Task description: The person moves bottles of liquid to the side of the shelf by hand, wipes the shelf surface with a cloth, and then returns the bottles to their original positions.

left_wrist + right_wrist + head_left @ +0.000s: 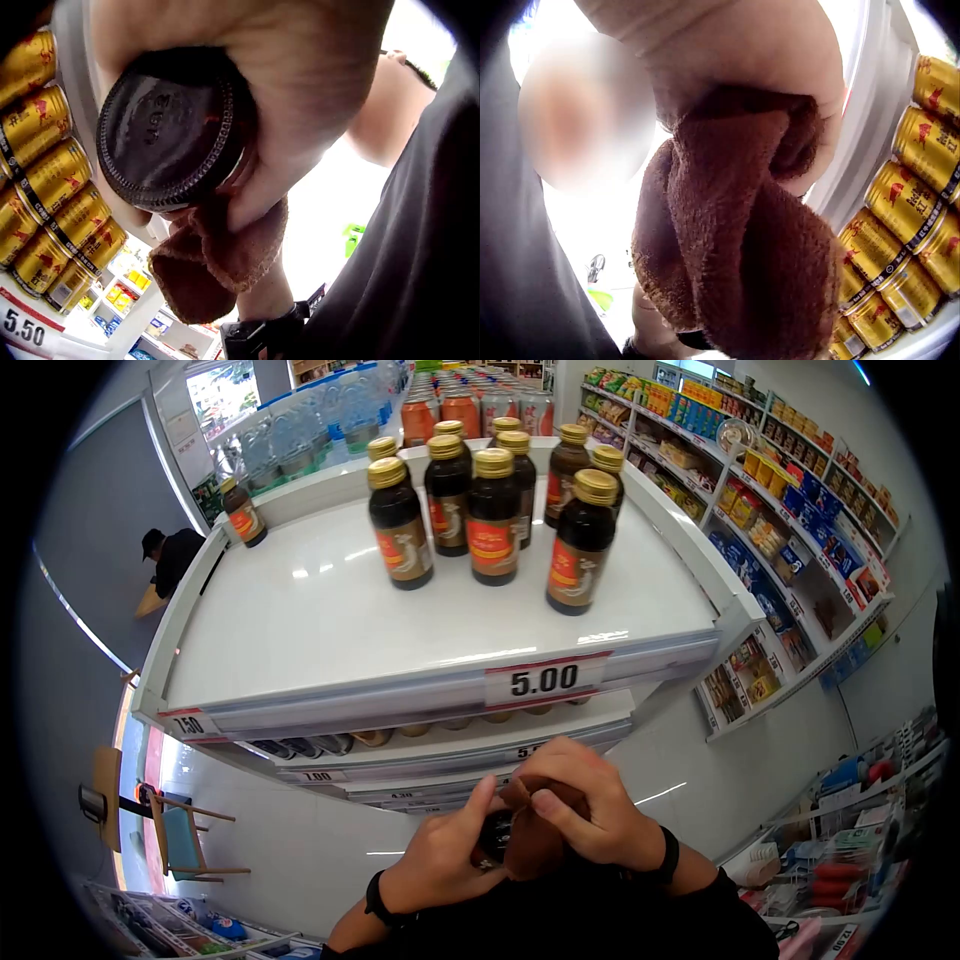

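My left hand [445,845] grips a dark glass bottle [493,836] low in front of my body. In the left wrist view the round embossed base of the bottle [169,135] faces the camera. My right hand [590,800] holds a brown fuzzy cloth [535,845] against the bottle, thumb pressed on the cloth. Folds of the cloth [720,210] hang below the right hand in the right wrist view. The bottle's upper end is hidden by cloth and fingers. Both hands are just in front of the white shelf [300,625].
Several brown bottles with gold caps [493,520] stand on the shelf's top, and one more bottle [244,515] at its left corner. A 5.00 price tag [545,680] lines the front edge. Gold cans [900,195] sit on a lower level. A person [178,560] is beyond the left side.
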Available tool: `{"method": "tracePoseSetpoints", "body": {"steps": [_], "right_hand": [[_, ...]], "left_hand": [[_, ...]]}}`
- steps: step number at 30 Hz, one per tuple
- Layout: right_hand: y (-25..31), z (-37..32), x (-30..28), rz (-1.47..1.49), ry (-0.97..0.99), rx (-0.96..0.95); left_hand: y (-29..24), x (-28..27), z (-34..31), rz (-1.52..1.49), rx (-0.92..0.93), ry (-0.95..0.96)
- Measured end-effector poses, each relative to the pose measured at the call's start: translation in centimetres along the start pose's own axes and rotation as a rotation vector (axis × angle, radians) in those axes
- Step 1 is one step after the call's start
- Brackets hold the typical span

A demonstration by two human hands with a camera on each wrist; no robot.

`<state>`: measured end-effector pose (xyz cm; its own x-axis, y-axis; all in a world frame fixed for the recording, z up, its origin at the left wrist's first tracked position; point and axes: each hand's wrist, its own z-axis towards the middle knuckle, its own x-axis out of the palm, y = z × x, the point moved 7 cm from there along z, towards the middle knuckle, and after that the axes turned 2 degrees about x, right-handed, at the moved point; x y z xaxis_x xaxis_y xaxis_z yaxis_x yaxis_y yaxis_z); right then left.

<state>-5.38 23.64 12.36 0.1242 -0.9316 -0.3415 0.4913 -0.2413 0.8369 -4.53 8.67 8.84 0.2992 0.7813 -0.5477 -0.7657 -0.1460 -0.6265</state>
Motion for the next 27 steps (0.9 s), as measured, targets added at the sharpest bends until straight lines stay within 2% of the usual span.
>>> {"method": "tracePoseSetpoints", "body": {"steps": [1,2,3,4,6,7,9,11,13,15,17,18,19,22,24,27], "right_hand": [[0.0,-0.4,-0.8,0.028,-0.004,-0.023],[0.0,-0.9,-1.8,-0.022,-0.033,-0.103],[-0.6,-1.5,-2.8,-0.01,-0.033,-0.105],[-0.4,-2.2,-4.0,-0.058,-0.075,-0.21],[-0.8,-3.6,-6.5,-0.098,-0.121,-0.4],[-1.4,-4.0,-7.4,-0.084,-0.114,-0.407],[-2.1,-5.3,-9.5,0.026,-0.172,-0.482],[-2.7,-6.0,-11.0,0.108,-0.194,-0.521],[-3.1,-6.6,-12.7,0.158,-0.233,-0.558],[-3.6,-7.1,-13.8,0.178,-0.225,-0.573],[-4.2,-7.7,-14.8,0.194,-0.216,-0.585],[-4.7,-8.1,-15.2,0.214,-0.22,-0.592],[-5.1,-8.3,-15.6,0.234,-0.225,-0.598],[-5.7,-9.0,-17.1,0.256,-0.19,-0.584],[-6.2,-9.6,-18.1,0.264,-0.18,-0.584],[-6.6,-10.1,-19.3,0.285,-0.169,-0.572]], "left_hand": [[-0.5,0.2,0.5,0.005,-0.004,0.008],[-0.7,-0.1,0.9,-0.015,-0.055,-0.048],[-1.1,-0.4,1.3,-0.033,-0.109,-0.106],[-1.5,-1.0,1.5,-0.089,-0.203,-0.194],[-3.1,-2.8,3.0,-0.171,-0.156,-0.287],[-4.2,-3.3,4.4,-0.24,-0.098,-0.337],[-5.7,-3.6,6.9,-0.409,-0.151,-0.501],[-7.4,-3.5,10.7,-0.436,-0.17,-0.587],[-8.8,-2.5,14.8,-0.252,-0.078,-0.602],[-9.7,-2.0,18.2,0.066,0.033,-0.444],[-10.2,-0.4,21.2,0.077,0.062,-0.422],[-9.6,0.3,22.1,0.02,-0.09,-0.467],[-9.1,0.7,23.2,0.062,-0.022,-0.42],[-7.6,1.9,25.4,0.062,-0.02,-0.372],[-7.1,1.9,26.2,0.368,-0.032,-0.379],[-5.7,2.0,27.0,0.228,-0.119,-0.435]]}}
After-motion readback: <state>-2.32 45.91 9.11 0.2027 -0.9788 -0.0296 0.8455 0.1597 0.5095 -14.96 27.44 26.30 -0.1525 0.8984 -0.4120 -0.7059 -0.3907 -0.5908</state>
